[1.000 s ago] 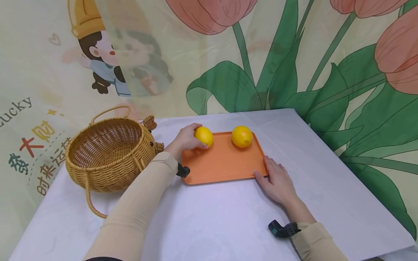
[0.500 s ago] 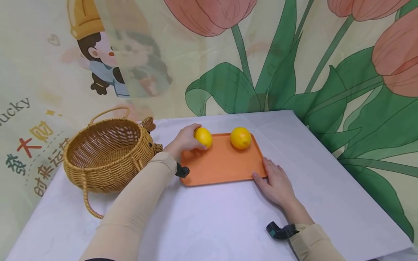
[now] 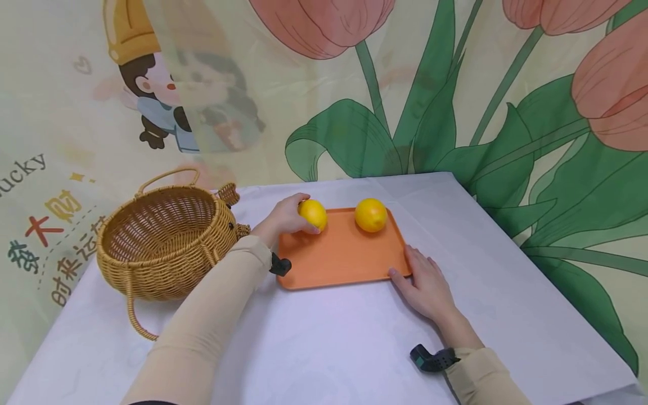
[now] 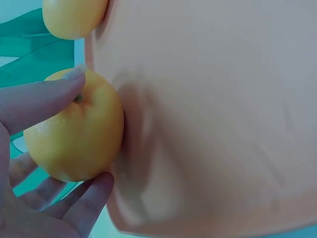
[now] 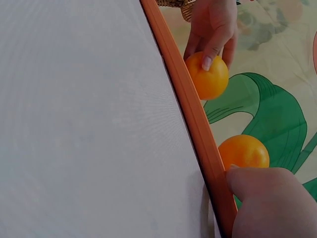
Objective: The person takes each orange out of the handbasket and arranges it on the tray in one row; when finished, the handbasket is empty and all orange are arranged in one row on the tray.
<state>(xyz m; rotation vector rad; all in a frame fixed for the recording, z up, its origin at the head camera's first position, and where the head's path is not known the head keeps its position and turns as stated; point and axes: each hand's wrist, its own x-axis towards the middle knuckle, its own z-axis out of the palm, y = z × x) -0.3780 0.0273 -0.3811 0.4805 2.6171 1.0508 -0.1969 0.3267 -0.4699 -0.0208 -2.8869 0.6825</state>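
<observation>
A yellow lemon (image 3: pixel 313 215) is in my left hand (image 3: pixel 289 214), above the tray's far-left part. Seen from the left wrist, the thumb lies across the lemon (image 4: pixel 81 134) near its stem pit, and the other fingers (image 4: pixel 91 206) support its opposite side. An orange rectangular tray (image 3: pixel 344 259) lies on the table. My right hand (image 3: pixel 427 284) rests at its near-right corner, thumb on the near rim and fingers along the right side; the fingers look fairly straight. A second lemon (image 3: pixel 371 215) sits at the tray's far-right corner, untouched.
A wicker basket (image 3: pixel 172 275) with handles and an animal snout stands left of the tray, beside my left forearm. Under everything lies a white tablecloth (image 3: pixel 314 343). A printed tulip backdrop (image 3: pixel 349 135) rises behind the table's far edge.
The whole scene shifts slightly left and down in the head view. Both hands, the lemons and the tray keep the same positions relative to each other.
</observation>
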